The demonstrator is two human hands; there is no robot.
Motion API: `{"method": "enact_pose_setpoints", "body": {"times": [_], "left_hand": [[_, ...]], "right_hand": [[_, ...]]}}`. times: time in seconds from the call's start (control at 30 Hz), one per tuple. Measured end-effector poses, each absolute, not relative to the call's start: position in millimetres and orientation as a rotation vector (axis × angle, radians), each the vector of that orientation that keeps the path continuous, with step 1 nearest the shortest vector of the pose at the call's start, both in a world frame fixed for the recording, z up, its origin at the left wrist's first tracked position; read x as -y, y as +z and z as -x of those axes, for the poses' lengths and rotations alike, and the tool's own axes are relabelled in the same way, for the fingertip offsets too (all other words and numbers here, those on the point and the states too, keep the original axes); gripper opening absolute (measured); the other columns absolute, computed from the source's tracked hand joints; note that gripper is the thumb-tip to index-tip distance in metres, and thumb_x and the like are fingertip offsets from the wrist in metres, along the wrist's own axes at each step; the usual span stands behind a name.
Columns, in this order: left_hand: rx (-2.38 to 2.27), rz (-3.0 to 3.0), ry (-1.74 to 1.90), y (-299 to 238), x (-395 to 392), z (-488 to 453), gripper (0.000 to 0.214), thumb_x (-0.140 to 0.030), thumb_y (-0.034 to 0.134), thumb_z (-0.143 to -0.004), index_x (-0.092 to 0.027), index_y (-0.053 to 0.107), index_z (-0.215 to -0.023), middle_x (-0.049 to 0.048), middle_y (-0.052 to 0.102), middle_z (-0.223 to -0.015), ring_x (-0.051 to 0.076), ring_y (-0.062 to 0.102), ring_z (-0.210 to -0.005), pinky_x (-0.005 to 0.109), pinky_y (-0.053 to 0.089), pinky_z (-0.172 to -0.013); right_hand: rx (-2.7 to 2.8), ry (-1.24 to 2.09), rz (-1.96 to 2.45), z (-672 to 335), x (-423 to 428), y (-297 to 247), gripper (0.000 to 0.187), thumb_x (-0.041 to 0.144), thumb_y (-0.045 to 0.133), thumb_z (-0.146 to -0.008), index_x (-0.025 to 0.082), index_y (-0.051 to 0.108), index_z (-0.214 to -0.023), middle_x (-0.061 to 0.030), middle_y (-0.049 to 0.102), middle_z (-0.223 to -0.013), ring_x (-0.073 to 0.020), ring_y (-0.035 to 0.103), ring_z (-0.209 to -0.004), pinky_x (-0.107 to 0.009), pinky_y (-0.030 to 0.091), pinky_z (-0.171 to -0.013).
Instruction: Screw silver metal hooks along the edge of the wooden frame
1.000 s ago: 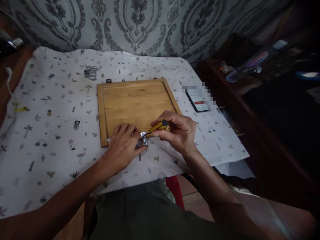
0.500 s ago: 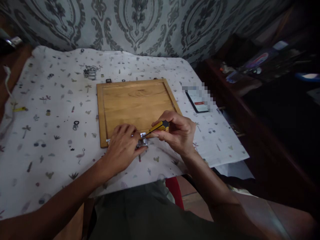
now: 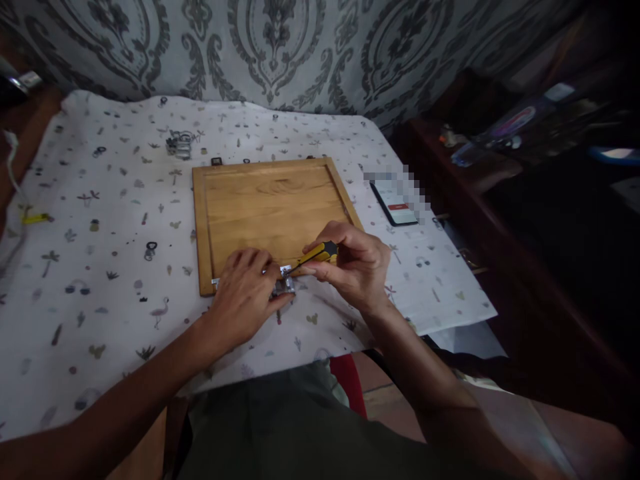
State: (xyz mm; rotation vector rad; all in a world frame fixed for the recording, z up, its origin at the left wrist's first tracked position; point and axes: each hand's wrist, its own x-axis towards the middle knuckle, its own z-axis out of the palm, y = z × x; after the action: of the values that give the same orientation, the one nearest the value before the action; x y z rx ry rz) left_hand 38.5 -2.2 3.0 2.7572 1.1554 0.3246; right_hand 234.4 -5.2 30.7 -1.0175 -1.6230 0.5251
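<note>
Head view: looking down on a counter (image 3: 120, 300) spread with a white printed cloth; entries run left to right.
Spare hardware: small metal parts (image 3: 179, 143) in a cluster beyond the panel's far left corner, touched by neither hand; probably hard and light, best lifted one by one.
Left hand: my left hand (image 3: 245, 290) is bent over the panel's near edge, the thumb against the near side of the metal fitting, so that the fitting sits between thumb and fingers. I read it as a steadying hold; how firm, I cannot tell.
Wooden panel: the panel (image 3: 273, 200) lies flat on the counter, raised frame round a recessed centre. Likely stiff and moderately light; the cloth beneath might let it slide. Best held by opposite frame rails rather than the thinner-looking centre.
Metal fitting: the fitting (image 3: 289, 285) is at the panel's near edge, partly covered by my fingers. Likely rigid, smooth and inclined to shift if pressed off-centre; best pinned by its flat plate.
Screwdriver: the yellow-and-black screwdriver (image 3: 317, 255) slopes down leftward, tip at the fitting; exact contact too small to tell. Presumably light, with a handle easy to roll; hold there, shaft kept in line.
Right hand: my right hand (image 3: 353, 267) pinches the screwdriver's handle between thumb and fingers.
Phone: a phone (image 3: 395, 203) lies right of the panel, apart from it; probably smooth and breakable, so best taken by its edges.
</note>
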Motion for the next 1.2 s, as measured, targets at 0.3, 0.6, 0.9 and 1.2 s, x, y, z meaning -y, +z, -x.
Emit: {"method": "enact_pose_setpoints", "body": {"times": [0.3, 0.6, 0.9, 1.2], "left_hand": [[-1.162, -2.781, 0.291, 3.6, 1.8, -38.9, 0.041, -0.048, 0.073, -0.091, -0.013, 0.068, -0.112, 0.011, 0.066, -0.105, 0.033, 0.058, -0.106, 0.049, 0.048, -0.094], [-1.171, -2.746, 0.282, 3.8, 2.8, -39.4, 0.038, -0.048, 0.071, -0.092, -0.015, 0.068, -0.11, 0.0105, 0.066, -0.109, 0.032, 0.057, -0.108, 0.049, 0.046, -0.095], [-1.168, -2.75, 0.297, 4.6, 3.3, -39.5, 0.04, -0.047, 0.073, -0.092, -0.012, 0.069, -0.111, 0.012, 0.067, -0.112, 0.034, 0.058, -0.109, 0.05, 0.047, -0.096], [-1.163, -2.767, 0.318, 5.1, 2.6, -38.8, 0.037, -0.047, 0.073, -0.092, -0.014, 0.069, -0.109, 0.0104, 0.067, -0.108, 0.032, 0.058, -0.107, 0.048, 0.047, -0.094]], "right_hand": [[1.616, 0.554, 0.928, -235.6, 6.0, 27.3, 0.025, 0.036, 0.084, -0.082, 0.021, 0.066, -0.076, 0.0027, 0.064, -0.069, -0.0105, 0.057, -0.058, -0.024, 0.047, -0.054], [1.597, 0.576, 1.012, -238.9, 11.7, 25.6, 0.014, 0.035, 0.073, -0.092, 0.021, 0.069, -0.089, -0.0003, 0.069, -0.079, -0.0125, 0.063, -0.064, -0.027, 0.053, -0.055], [1.489, 0.467, 0.99, -238.3, 11.8, 27.9, 0.019, 0.037, 0.075, -0.09, 0.022, 0.066, -0.083, 0.0001, 0.069, -0.075, -0.0122, 0.062, -0.06, -0.026, 0.051, -0.051], [1.497, 0.5, 0.989, -238.6, 13.3, 18.2, 0.011, 0.029, 0.075, -0.09, 0.022, 0.067, -0.086, 0.0003, 0.068, -0.078, -0.0114, 0.061, -0.061, -0.026, 0.052, -0.052]]}}
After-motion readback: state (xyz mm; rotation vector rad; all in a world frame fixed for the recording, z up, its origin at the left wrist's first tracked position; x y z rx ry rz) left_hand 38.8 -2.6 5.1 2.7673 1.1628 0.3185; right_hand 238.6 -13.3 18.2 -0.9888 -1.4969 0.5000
